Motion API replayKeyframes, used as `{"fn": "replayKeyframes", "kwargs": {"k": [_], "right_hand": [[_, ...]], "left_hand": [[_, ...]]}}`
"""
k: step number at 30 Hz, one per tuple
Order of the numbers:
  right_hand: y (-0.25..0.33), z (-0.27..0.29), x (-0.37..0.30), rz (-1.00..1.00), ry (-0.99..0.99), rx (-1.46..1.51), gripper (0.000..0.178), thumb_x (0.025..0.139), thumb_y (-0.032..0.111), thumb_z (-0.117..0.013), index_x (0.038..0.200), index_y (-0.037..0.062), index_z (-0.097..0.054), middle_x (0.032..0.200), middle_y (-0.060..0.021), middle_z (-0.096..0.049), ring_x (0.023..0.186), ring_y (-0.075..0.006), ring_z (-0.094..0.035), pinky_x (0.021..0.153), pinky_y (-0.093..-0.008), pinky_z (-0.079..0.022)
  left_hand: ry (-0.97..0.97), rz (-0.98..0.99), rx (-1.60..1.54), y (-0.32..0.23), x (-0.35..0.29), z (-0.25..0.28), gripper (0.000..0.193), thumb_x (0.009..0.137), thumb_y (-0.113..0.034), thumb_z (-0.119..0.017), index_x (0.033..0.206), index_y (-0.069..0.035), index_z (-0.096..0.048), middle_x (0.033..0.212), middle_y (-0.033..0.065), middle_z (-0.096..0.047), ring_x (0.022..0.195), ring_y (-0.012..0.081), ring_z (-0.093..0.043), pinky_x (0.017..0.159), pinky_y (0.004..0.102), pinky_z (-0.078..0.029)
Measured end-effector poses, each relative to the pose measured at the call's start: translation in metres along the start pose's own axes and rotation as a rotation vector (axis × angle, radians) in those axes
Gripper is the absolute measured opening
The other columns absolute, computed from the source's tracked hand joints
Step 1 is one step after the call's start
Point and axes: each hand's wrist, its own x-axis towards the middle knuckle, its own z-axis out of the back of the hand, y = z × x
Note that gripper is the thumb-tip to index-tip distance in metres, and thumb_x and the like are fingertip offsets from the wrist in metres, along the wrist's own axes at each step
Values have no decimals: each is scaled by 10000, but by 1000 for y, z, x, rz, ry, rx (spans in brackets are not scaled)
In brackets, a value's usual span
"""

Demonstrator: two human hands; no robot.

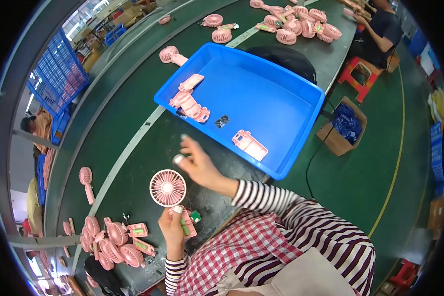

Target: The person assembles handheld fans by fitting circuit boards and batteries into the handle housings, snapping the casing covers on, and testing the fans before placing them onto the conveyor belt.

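A pink handheld fan (167,188) is upright in my left hand (171,230), which grips it just below the round grille. Its handle is opened up, showing a green battery cell and a small green circuit board (196,216) at the side. My right hand (200,165) hovers above and to the right of the grille, fingers apart, with nothing visible in it. White coverings sit on some fingertips. Beyond it stands a blue tray (280,170) holding several pink plastic handle covers (250,145) and a small dark piece (222,121).
Several pink fans (116,233) are piled at the lower left, and one fan (86,176) lies apart. Another heap (293,25) sits at the far end of the bench. A co-worker (382,32) sits far right, near a red stool (358,78). A cardboard box (343,127) stands on the floor.
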Motion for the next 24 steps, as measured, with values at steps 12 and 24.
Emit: {"fn": "replayKeyframes", "kwargs": {"k": [12,24], "right_hand": [[-9,-23,69,42,-183,-461,645,771,175,-549,1298,-74,-274,1337,-311,-254,1208,-446,-297,1016,-456,-267],[-15,-9,101,160,-236,-484,732,783,273,-591,1302,-112,-248,1267,-345,-373,1219,-410,-358,1012,-390,-295]], "left_hand": [[-21,148,-180,-9,75,-21,246,883,-258,-538,875,-14,-571,736,58,-600,546,134,-567,472,247,-476],[-138,156,-338,-13,32,27,263,851,-286,-571,893,-26,-574,730,38,-566,553,142,-566,463,273,-489]]}}
